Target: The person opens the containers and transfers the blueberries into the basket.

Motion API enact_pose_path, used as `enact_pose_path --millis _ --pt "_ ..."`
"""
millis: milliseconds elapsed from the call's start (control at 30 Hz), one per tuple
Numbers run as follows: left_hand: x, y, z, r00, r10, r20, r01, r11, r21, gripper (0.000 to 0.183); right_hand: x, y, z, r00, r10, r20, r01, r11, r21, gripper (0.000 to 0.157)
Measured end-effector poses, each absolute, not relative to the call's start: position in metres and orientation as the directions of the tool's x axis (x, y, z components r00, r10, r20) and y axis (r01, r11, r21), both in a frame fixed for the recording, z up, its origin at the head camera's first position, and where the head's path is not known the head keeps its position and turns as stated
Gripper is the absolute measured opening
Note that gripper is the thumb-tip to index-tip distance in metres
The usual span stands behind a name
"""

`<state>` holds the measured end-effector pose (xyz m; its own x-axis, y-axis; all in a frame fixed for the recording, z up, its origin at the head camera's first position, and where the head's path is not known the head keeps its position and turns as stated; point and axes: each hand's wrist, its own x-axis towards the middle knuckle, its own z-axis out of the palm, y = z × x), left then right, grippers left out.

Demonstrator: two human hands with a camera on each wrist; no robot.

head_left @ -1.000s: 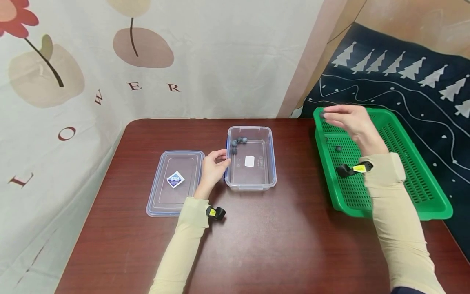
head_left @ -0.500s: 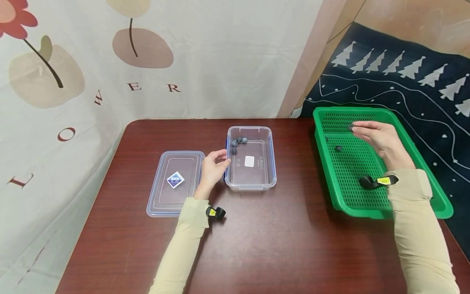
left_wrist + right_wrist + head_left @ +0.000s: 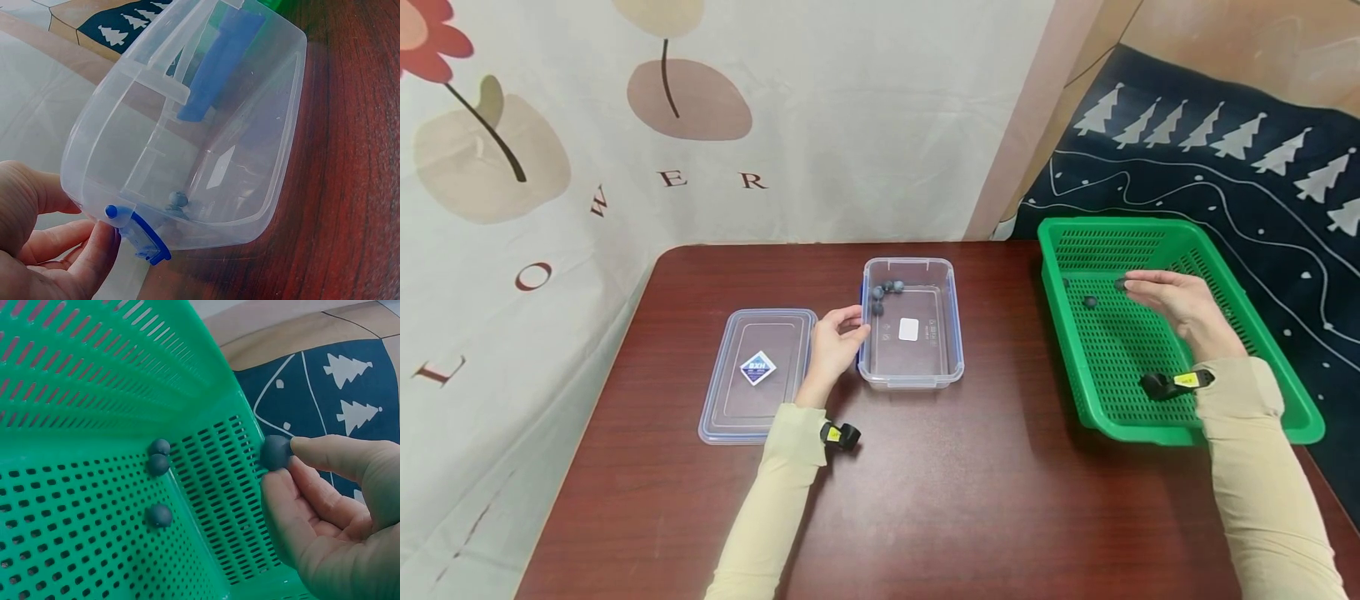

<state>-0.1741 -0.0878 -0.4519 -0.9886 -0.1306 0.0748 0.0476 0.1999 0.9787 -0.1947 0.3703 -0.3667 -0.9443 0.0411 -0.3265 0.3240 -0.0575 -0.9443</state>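
My left hand holds the left side of a clear plastic container, its fingers at the blue latch. Several blueberries lie in that container's far left corner. My right hand is over the green basket, pinching one blueberry between thumb and fingers. Three more blueberries sit on the basket floor in the right wrist view, two of them touching.
A clear lid with a blue edge and a diamond label lies left of the container, partly behind my left forearm. Everything stands on a brown table. Behind it hang a pale printed cloth and a dark tree-patterned cloth.
My right hand has moved from the basket's far left rim to the right and nearer, with the blueberry between its fingers. My left hand and the container have stayed in place.
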Motion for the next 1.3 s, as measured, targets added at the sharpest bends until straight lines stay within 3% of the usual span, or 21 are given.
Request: enact_pose_path --millis 233,567,967,1200,1300 --pt "-0.174 -0.088 -0.452 -0.988 -0.13 0.079 0.05 0.209 0.977 0.031 -0.197 0.365 -0.358 -0.941 0.028 -0.339 0.33 -0.158 -0.931 0.018" --pt "-0.174 -0.089 -0.452 -0.988 -0.137 0.074 0.044 0.211 0.976 0.031 -0.213 0.316 -0.33 -0.982 -0.038 -0.186 0.19 -0.219 -0.957 0.019" --pt "-0.174 -0.088 -0.453 -0.987 -0.129 0.094 0.068 0.198 0.978 0.031 -0.241 0.231 -0.322 -0.984 -0.083 -0.159 0.164 -0.051 -0.985 0.012" --pt "-0.168 -0.087 -0.442 -0.989 -0.115 0.092 0.067 0.209 0.976 0.031 -0.254 0.185 -0.334 -0.979 -0.076 -0.191 0.185 0.077 -0.98 0.037" --pt "-0.17 -0.088 -0.446 -0.988 -0.121 0.099 0.071 0.216 0.974 0.031 -0.258 0.166 -0.341 -0.974 -0.073 -0.216 0.208 0.102 -0.973 0.037"
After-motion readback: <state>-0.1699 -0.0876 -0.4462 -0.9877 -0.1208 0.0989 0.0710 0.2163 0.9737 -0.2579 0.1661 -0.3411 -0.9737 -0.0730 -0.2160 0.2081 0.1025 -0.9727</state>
